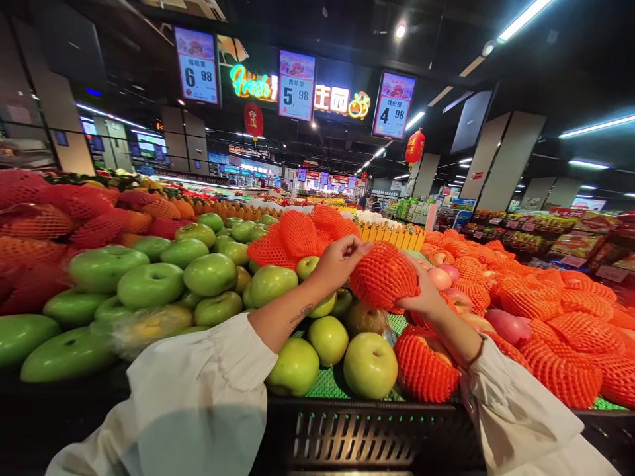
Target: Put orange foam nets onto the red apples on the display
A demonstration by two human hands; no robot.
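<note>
Black crate holds green apples; both hands hold red-netted fruit

Shows as a rounded foam-netted fruit, bright orange-red, wrapped over the visible side; is held aloft, slightly right of centre, toward the near side.

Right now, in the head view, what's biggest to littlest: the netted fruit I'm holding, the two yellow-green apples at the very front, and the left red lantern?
1. Held netted fruit
2. Left front apple and right front apple: too alike to rank
3. Left red lantern, hanging farther away
</note>
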